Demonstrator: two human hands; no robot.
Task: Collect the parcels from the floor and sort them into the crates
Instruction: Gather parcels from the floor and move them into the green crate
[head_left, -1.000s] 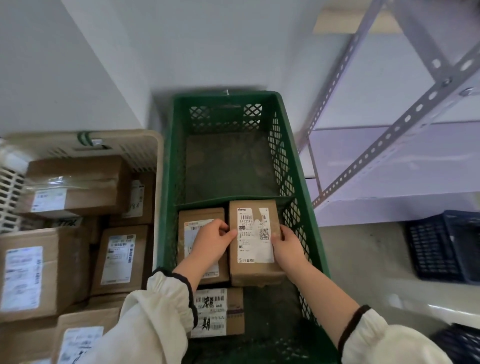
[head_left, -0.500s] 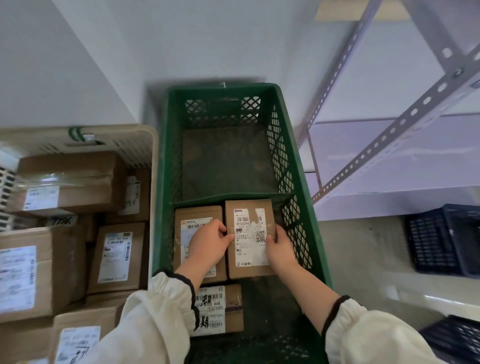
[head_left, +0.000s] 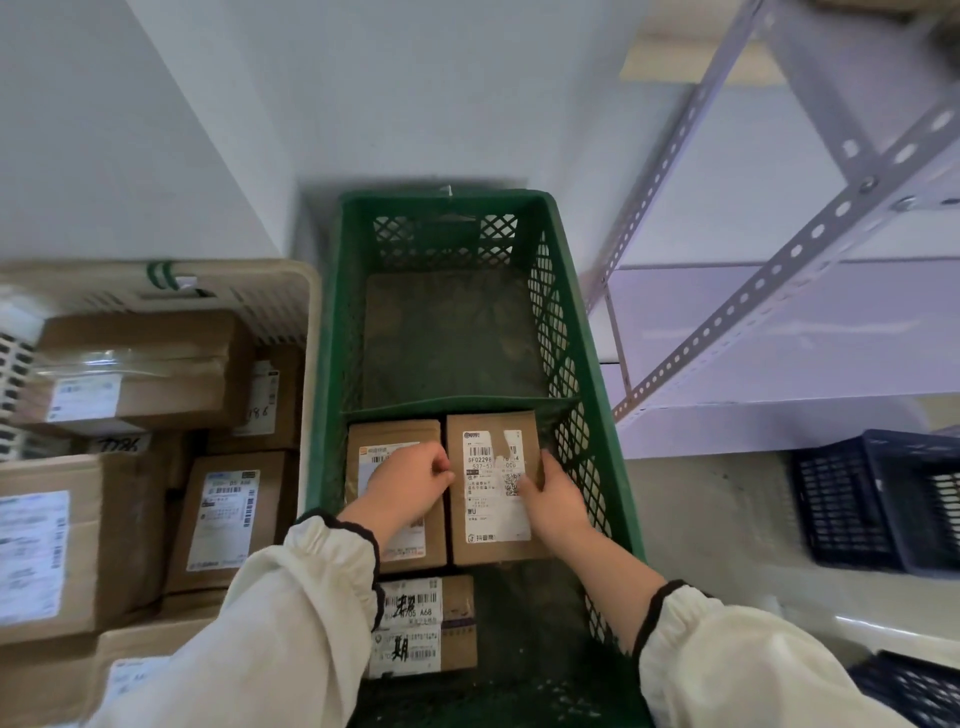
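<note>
A green mesh crate (head_left: 332, 364) stands in the corner ahead of me. Inside its near compartment lies a brown cardboard parcel (head_left: 488, 540) with a white label, flat beside a second brown parcel (head_left: 363, 447) on its left. My right hand (head_left: 553, 499) grips the first parcel's right edge, thumb on the label. My left hand (head_left: 410, 486) rests with curled fingers at its left edge, over the second parcel. A third labelled parcel (head_left: 431, 623) lies nearer me in the crate. The far compartment holds nothing.
A beige crate (head_left: 249, 291) full of brown boxes stands to the left. A grey metal shelf rack (head_left: 779, 270) rises on the right. Dark blue crates (head_left: 857, 499) sit on the floor at the far right and lower right.
The parcel between my hands has gone down and now lies flat beside the left parcel. My right hand slid further up its right edge.
</note>
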